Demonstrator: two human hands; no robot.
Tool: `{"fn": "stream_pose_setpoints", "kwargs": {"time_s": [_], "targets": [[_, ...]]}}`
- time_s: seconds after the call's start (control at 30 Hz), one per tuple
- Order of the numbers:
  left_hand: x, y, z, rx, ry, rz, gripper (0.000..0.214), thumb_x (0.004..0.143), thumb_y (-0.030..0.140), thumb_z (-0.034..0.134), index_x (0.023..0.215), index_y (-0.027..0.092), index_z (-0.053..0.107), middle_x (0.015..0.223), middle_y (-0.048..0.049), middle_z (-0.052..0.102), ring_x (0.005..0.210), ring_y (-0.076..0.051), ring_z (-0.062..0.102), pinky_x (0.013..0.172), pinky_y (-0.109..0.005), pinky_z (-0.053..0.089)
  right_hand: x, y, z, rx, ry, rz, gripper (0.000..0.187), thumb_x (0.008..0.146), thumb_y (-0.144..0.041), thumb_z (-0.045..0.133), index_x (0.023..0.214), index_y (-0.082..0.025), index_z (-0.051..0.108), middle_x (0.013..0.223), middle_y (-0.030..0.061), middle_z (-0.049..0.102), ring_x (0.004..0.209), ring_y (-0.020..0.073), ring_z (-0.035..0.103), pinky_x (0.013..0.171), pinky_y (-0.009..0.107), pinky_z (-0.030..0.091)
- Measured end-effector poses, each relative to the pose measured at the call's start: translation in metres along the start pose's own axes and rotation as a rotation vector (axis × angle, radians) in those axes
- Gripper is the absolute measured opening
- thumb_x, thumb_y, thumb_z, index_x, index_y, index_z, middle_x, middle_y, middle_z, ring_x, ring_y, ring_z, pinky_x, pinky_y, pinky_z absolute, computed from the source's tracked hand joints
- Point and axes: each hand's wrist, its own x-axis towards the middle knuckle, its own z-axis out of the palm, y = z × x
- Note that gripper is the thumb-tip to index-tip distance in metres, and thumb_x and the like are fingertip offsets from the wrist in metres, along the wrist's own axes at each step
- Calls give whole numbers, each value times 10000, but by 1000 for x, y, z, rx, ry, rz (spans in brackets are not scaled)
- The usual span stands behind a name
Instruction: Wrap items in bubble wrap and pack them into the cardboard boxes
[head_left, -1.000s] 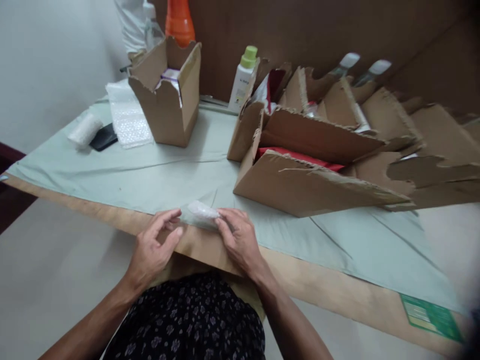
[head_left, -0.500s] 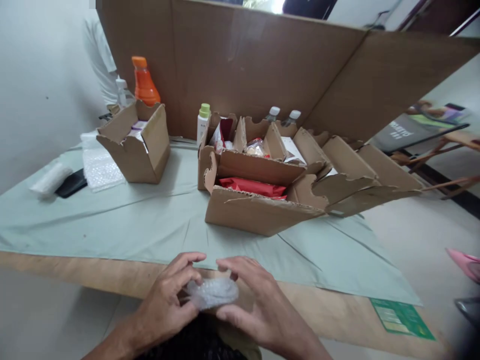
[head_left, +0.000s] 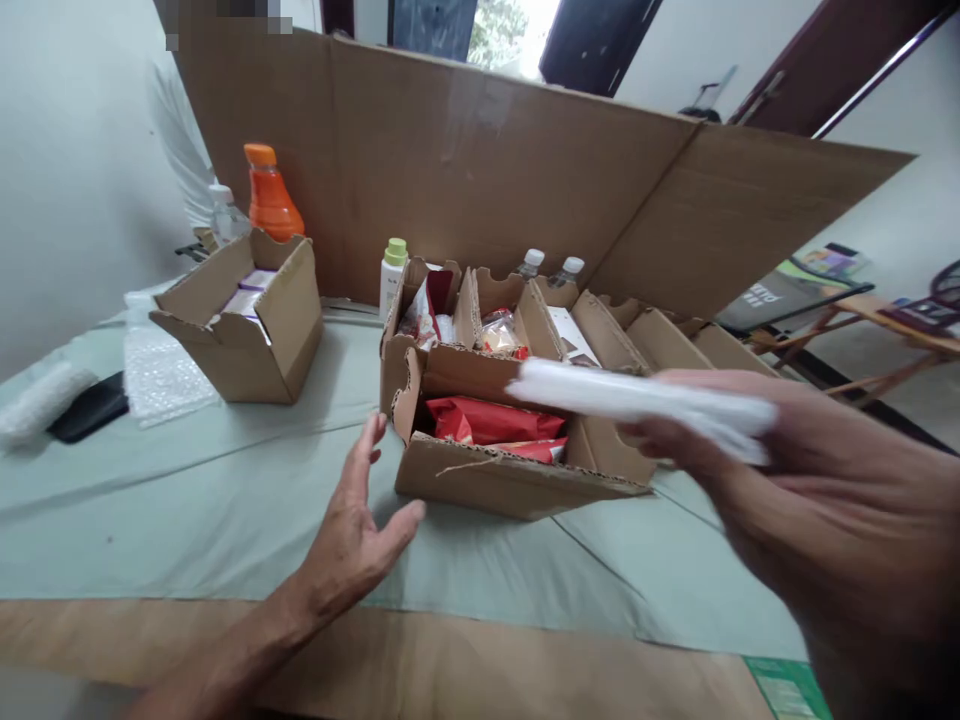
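Note:
My right hand (head_left: 817, 500) is raised close to the camera and blurred by motion, its fingers closed on a white bubble-wrapped bundle (head_left: 637, 398) that stretches out to the left over the boxes. My left hand (head_left: 358, 530) hovers open above the pale green cloth (head_left: 187, 500), fingers stretched toward the front cardboard box (head_left: 495, 480), which holds red packets (head_left: 491, 420). It holds nothing.
A small open box (head_left: 240, 335) stands at the left, with bubble wrap (head_left: 157, 370), a white roll (head_left: 37, 400) and a black item (head_left: 90, 408) beside it. Torn boxes, an orange bottle (head_left: 270, 200) and a green-capped bottle (head_left: 391, 272) line a tall cardboard sheet (head_left: 480, 170).
My hands have parted. The right hand lifted the wrapped bundle up and to the right, and the left let go and moved forward, open. The view tilted upward.

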Motion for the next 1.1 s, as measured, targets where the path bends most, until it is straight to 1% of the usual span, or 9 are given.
{"fn": "stream_pose_setpoints", "kwargs": {"time_s": [0.07, 0.17, 0.4, 0.53, 0.7, 0.8, 0.93, 1.03, 1.1], "targets": [[-6, -12, 15, -4, -43, -49, 828, 933, 417, 672, 1636, 278, 257, 1634, -178, 427, 1461, -371, 487, 1175, -608, 432, 28, -5, 23, 27, -99, -49, 187, 921, -181, 653, 1048, -281, 747, 990, -10, 783, 827, 174, 740, 724, 269, 590], [-17, -23, 27, 59, -25, -45, 749, 914, 389, 680, 1580, 255, 364, 1566, -184, 507, 1434, -391, 519, 1159, -618, 453, 60, 0, 59, 85, -387, -219, 257, 915, -86, 544, 992, -234, 739, 997, 12, 783, 891, 163, 745, 795, 264, 579], [-20, -9, 23, 195, -54, 47, 771, 891, 247, 639, 1587, 301, 312, 1530, -126, 553, 1389, -330, 576, 1114, -511, 534, 86, 25, 118, 23, -945, -503, 242, 932, -57, 559, 983, -195, 751, 1096, 53, 770, 967, 164, 718, 792, 263, 532], [-18, -5, 22, 250, -61, 56, 764, 894, 254, 621, 1583, 290, 294, 1516, -142, 559, 1363, -332, 598, 1087, -509, 554, 83, 19, 135, -179, -1109, -625, 102, 931, -152, 661, 962, -186, 753, 999, 73, 764, 910, 221, 689, 745, 328, 493], [-19, -10, 22, 235, -58, 100, 717, 905, 248, 617, 1563, 284, 335, 1487, -146, 578, 1376, -339, 585, 1086, -510, 552, 76, 8, 152, -221, -1206, -660, 132, 928, -143, 669, 1009, -164, 771, 1042, 84, 779, 973, 257, 697, 773, 364, 510], [-20, -16, 22, 221, -34, 130, 710, 905, 248, 644, 1557, 303, 366, 1478, -134, 592, 1356, -340, 601, 1089, -513, 549, 81, 10, 135, -141, -1108, -605, 266, 860, -113, 716, 1096, -220, 777, 1115, 62, 782, 973, 250, 724, 789, 366, 544], [-19, -21, 21, 177, -30, 126, 714, 926, 247, 636, 1580, 309, 355, 1482, -132, 592, 1369, -333, 593, 1093, -514, 548, 63, 13, 56, -115, -633, -457, 428, 920, -124, 581, 1283, -304, 719, 1281, 41, 749, 1070, 259, 731, 873, 416, 581], [-16, -22, 19, 138, -20, 72, 759, 930, 272, 642, 1612, 319, 313, 1540, -134, 546, 1404, -341, 562, 1127, -548, 515, 3, 19, -4, -194, -191, -136, 404, 975, -190, 606, 1297, -419, 691, 1209, -6, 770, 1105, 222, 730, 953, 401, 581], [-15, -20, 17, 66, -32, 10, 787, 930, 305, 648, 1628, 311, 284, 1601, -140, 479, 1447, -354, 514, 1165, -576, 470, -50, 30, -18, -217, 63, 149, 314, 987, -250, 617, 1235, -418, 711, 1184, 19, 773, 1114, 247, 731, 955, 434, 586]]}}
